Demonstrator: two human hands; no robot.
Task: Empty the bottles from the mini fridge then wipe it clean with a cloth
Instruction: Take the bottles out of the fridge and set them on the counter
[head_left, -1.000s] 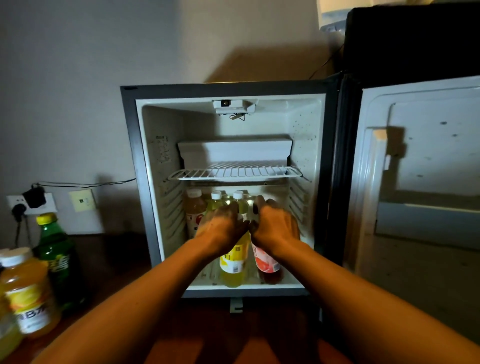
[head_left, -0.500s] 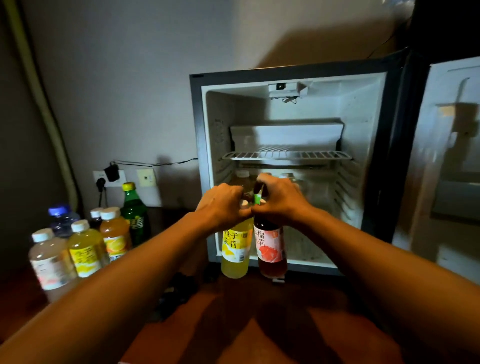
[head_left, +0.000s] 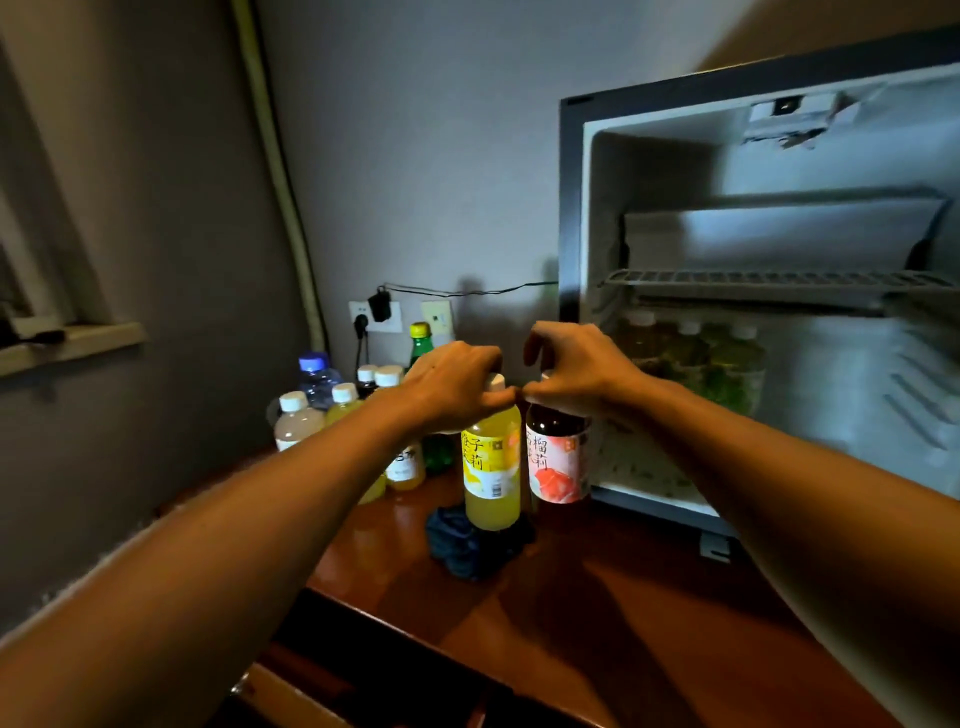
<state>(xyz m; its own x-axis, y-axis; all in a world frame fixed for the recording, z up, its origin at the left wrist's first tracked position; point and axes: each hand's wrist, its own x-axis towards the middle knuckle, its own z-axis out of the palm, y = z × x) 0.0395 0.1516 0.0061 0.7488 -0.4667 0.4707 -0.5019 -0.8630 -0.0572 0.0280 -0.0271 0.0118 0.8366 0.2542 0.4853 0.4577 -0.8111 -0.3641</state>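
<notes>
Two bottles held left of the fridge (head_left: 569, 218)
Left hand (head_left: 451, 387) grips the yellow bottle (head_left: 491, 467) top; right hand (head_left: 576, 371) grips the red bottle (head_left: 557, 457) top, above the cloth (head_left: 457, 540).

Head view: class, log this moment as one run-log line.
left hand holds yellow bottle | right hand holds red bottle | fridge open, bottles inside
</notes>
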